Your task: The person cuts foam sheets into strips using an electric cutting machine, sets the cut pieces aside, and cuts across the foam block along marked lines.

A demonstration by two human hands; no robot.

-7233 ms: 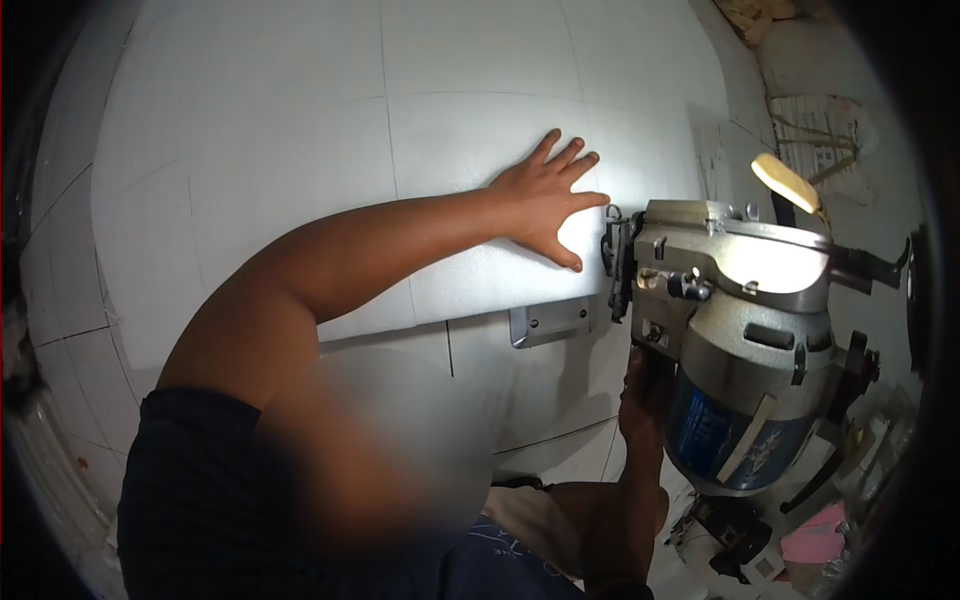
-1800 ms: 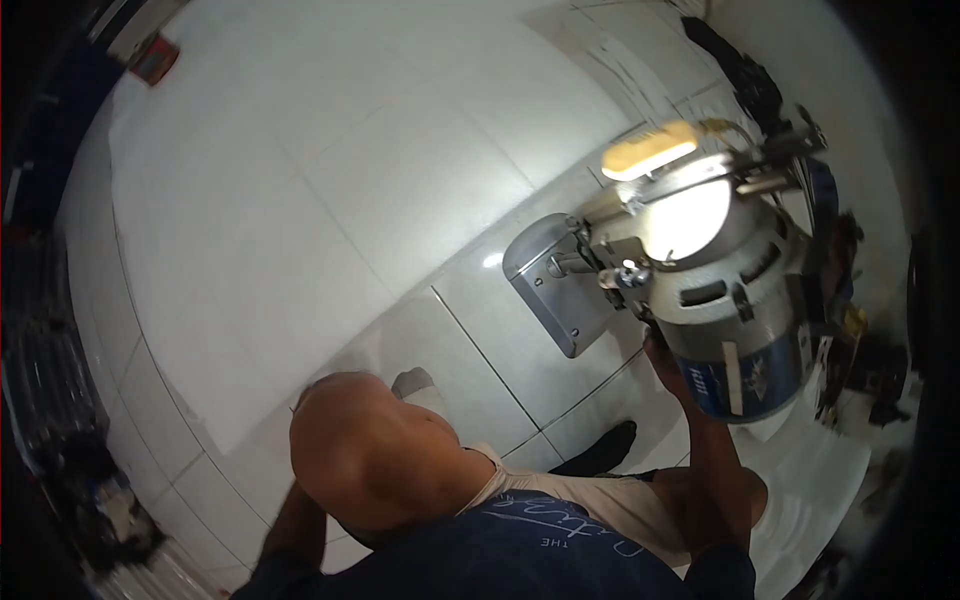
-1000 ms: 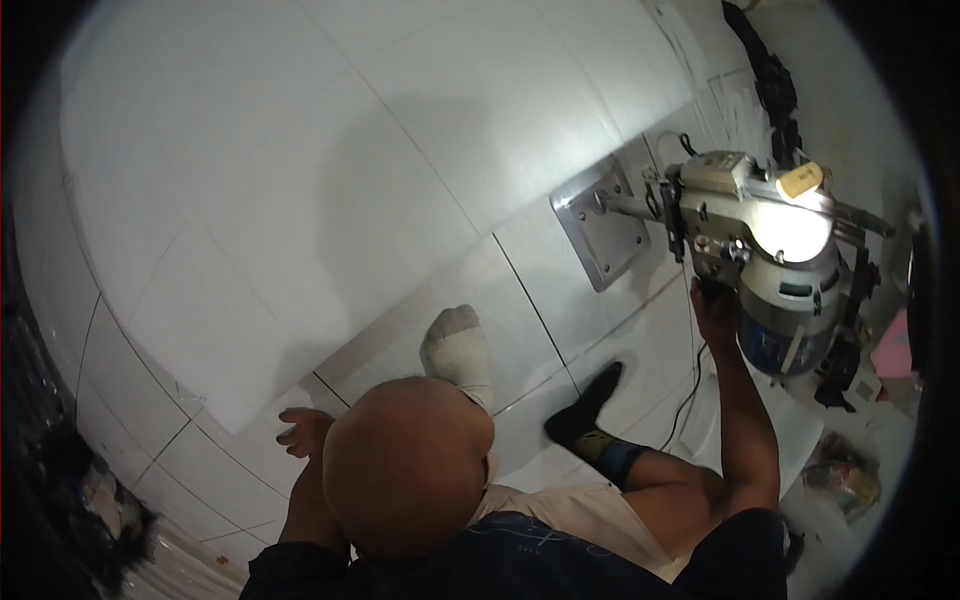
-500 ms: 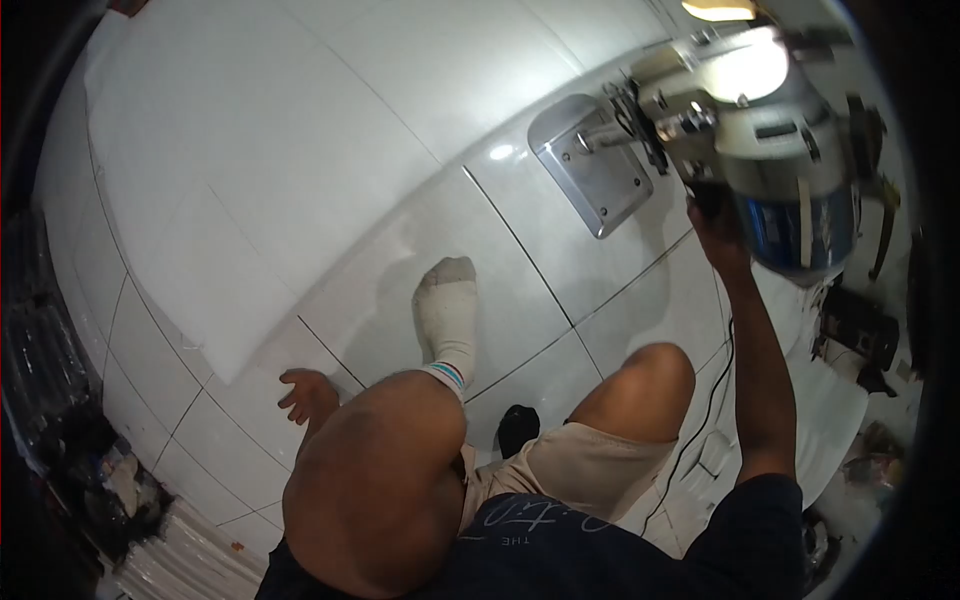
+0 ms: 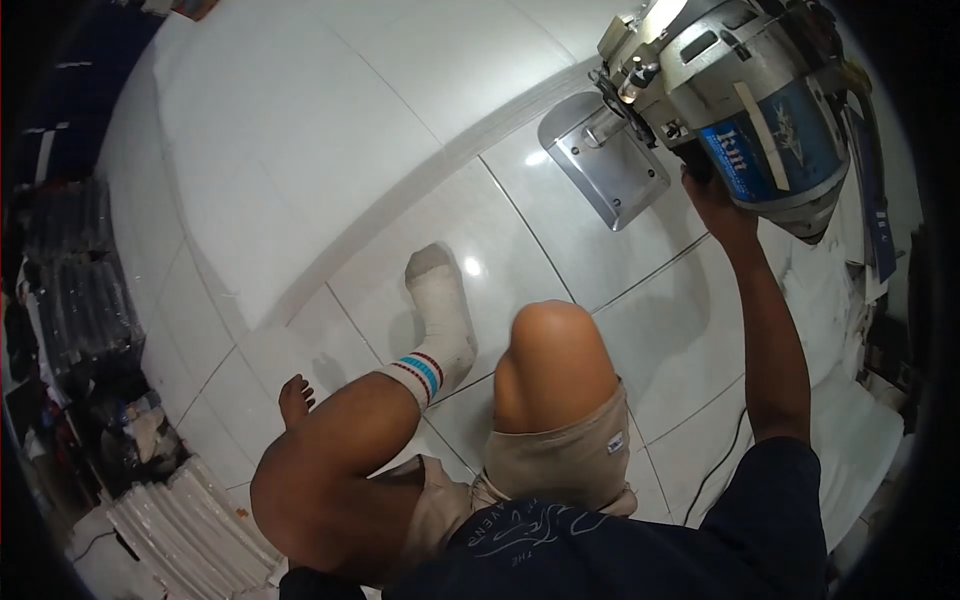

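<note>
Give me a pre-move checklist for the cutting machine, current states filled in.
1. Right hand at the machine's black handle: ok, though part of the grip is hidden.
2. Left hand well away from the straight-knife cutting machine: ok.
3. Metal base plate on the floor tiles, beside the white sheet rather than on it: ok.
4. White-socked foot apart from the base plate: ok, bare tile between.
5. Black cord connected to the machine: cannot tell, its ends don't show.
6. Motor off: cannot tell.
</note>
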